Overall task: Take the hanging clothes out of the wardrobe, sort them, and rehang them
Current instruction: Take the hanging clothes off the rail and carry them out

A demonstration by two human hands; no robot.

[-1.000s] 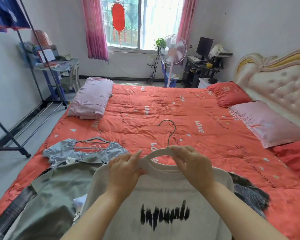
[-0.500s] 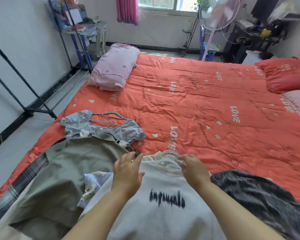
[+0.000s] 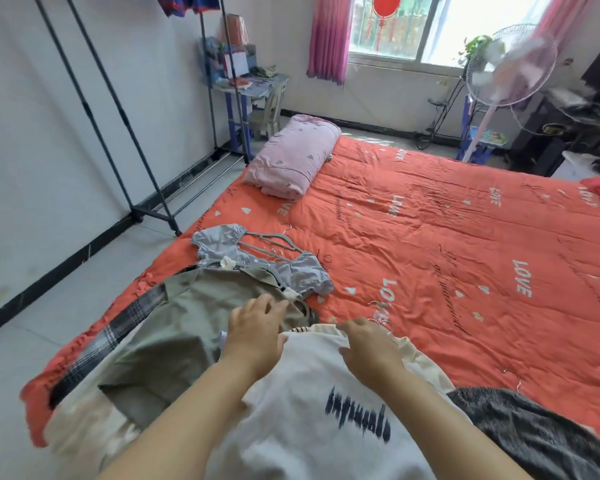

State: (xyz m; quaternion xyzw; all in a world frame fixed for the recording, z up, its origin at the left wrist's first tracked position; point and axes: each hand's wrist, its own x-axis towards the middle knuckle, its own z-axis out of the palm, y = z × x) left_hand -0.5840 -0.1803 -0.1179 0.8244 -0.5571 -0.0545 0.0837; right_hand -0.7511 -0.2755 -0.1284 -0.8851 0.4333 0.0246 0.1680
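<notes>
A white T-shirt (image 3: pixel 312 403) with black lettering lies on the near edge of the orange bed quilt (image 3: pixel 447 237), on top of a pile of clothes. My right hand (image 3: pixel 369 348) rests with straight fingers on its collar, beside a thin hanger hook (image 3: pixel 383 318). My left hand (image 3: pixel 257 336) hovers with relaxed, spread fingers over the shirt's left shoulder and an olive-green garment (image 3: pixel 187 323). A grey-blue blouse (image 3: pixel 291 268) on a grey hanger lies beyond it. A dark fuzzy garment (image 3: pixel 534 431) lies at the right. A plaid piece (image 3: pixel 118 332) sticks out at the left.
A black metal clothes rack (image 3: pixel 132 147) stands along the left wall, with a blue garment hanging at its top. A folded pink quilt (image 3: pixel 291 157) lies on the far corner of the bed. A standing fan (image 3: pixel 510 67) and a desk are by the window.
The white T-shirt, held up by its hanger a second ago, now lies flat on the pile. Both hands have let go of the hanger. My view has turned left.
</notes>
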